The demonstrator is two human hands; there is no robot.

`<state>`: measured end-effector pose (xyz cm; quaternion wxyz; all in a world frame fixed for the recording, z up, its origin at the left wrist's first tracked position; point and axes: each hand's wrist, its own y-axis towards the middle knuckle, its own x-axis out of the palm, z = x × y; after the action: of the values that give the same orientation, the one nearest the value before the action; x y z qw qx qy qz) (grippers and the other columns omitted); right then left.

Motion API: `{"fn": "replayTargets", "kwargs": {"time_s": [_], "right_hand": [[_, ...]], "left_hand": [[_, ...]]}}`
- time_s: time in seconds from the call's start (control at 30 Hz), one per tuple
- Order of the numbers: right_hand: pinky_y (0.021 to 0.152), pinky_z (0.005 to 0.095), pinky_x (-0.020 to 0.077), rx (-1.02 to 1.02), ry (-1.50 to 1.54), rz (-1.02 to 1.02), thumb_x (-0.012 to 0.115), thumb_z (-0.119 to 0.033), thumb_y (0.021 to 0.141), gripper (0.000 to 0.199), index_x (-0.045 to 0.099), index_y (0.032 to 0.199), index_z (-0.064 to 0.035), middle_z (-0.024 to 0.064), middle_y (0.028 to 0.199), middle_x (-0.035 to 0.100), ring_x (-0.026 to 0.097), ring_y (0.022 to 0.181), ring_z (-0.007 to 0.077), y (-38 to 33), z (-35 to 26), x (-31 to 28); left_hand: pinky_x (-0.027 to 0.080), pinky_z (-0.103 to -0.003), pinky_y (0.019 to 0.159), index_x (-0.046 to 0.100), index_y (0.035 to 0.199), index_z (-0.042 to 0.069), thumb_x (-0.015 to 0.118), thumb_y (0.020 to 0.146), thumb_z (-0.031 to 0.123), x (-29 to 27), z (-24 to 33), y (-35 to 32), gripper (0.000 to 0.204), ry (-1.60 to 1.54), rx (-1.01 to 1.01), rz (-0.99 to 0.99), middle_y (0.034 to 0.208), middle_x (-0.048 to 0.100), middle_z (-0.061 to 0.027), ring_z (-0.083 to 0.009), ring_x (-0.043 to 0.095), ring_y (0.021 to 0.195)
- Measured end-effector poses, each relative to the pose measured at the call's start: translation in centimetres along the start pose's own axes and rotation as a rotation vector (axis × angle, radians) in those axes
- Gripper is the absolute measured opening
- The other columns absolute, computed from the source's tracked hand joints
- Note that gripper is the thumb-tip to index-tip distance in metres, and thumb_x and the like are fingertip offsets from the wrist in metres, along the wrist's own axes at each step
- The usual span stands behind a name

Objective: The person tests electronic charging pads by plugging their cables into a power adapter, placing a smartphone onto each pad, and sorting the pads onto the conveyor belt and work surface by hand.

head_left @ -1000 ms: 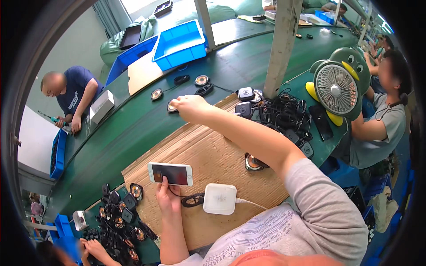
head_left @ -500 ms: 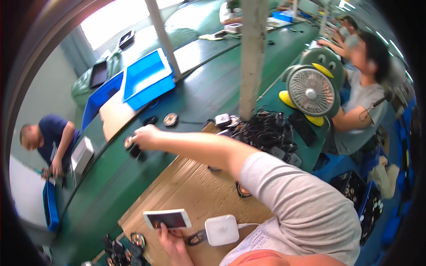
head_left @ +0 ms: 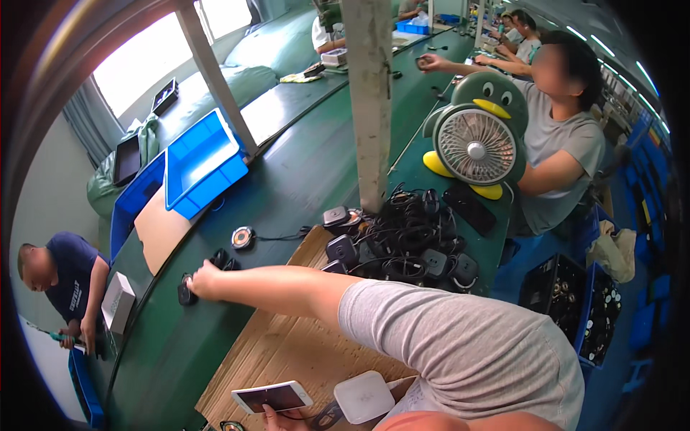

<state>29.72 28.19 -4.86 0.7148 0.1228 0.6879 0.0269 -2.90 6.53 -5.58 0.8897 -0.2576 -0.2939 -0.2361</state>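
My right hand [head_left: 205, 279] reaches far left across the green belt [head_left: 287, 187]. Its fingers close on a small black round charger disc [head_left: 185, 292] that lies on the belt. A second black disc [head_left: 222, 258] lies just behind the hand. A round disc with a copper ring [head_left: 243, 237] and a cable sits farther back. My left hand [head_left: 277, 419] is at the lower edge and holds a white phone [head_left: 272, 396] flat, screen up. A white square charger pad [head_left: 364, 396] lies beside it on the cardboard sheet [head_left: 287, 345].
A pile of black cables and adapters [head_left: 410, 244] lies by a white post [head_left: 370, 108]. A green penguin-shaped fan [head_left: 478, 140] stands before a seated person in grey [head_left: 564, 144]. Blue bins [head_left: 205, 161] sit on the belt. A person in dark blue [head_left: 68, 280] works at the left.
My right hand has moved left along the belt onto a black disc farther out. The view has swung, and the phone in my left hand now sits at the lower edge.
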Motion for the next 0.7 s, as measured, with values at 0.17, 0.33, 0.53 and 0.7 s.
{"fn": "replayTargets", "kwargs": {"time_s": [0.17,0.33,0.53,0.7], "right_hand": [[0.070,0.0435,0.0470,-0.111,0.211,-0.114,0.060,-0.018,0.081,0.020,0.066,0.097,-0.0084,0.0108,0.087,0.068,0.062,0.071,0.0282,-1.8,-2.4,-5.3],[0.062,0.0383,0.0523,-0.287,0.499,-0.236,0.064,-0.018,0.075,0.020,0.069,0.090,-0.0056,0.0094,0.081,0.068,0.061,0.068,0.0294,-8.3,0.1,-16.0],[0.064,0.0388,0.0504,-0.461,0.533,-0.296,0.073,-0.026,0.076,0.027,0.066,0.094,-0.0063,0.0106,0.079,0.066,0.062,0.070,0.0276,-21.7,1.6,-22.7],[0.073,0.0372,0.0523,-0.257,0.566,-0.498,0.068,-0.035,0.084,0.033,0.067,0.103,-0.0087,0.0093,0.098,0.069,0.065,0.082,0.0253,-25.4,5.4,-22.1]], "left_hand": [[0.057,-0.033,0.085,0.053,0.125,0.009,0.054,0.096,0.026,-1.0,0.6,-0.1,0.034,0.071,0.086,0.020,0.117,0.064,-0.0113,-0.0224,0.067,0.099],[0.055,-0.031,0.084,0.055,0.124,0.006,0.053,0.097,0.023,0.5,1.5,-1.0,0.032,-0.073,-0.037,-0.057,0.115,0.065,-0.0115,-0.0212,0.067,0.097],[0.056,-0.026,0.075,0.058,0.115,0.005,0.056,0.094,0.013,1.4,1.2,-1.0,0.022,-0.085,0.015,-0.014,0.108,0.067,-0.0101,-0.0193,0.068,0.089],[0.054,-0.020,0.070,0.061,0.105,0.005,0.057,0.094,0.009,2.6,1.8,-1.5,0.013,-0.080,0.066,-0.038,0.100,0.068,-0.0072,-0.0144,0.067,0.083]]}}
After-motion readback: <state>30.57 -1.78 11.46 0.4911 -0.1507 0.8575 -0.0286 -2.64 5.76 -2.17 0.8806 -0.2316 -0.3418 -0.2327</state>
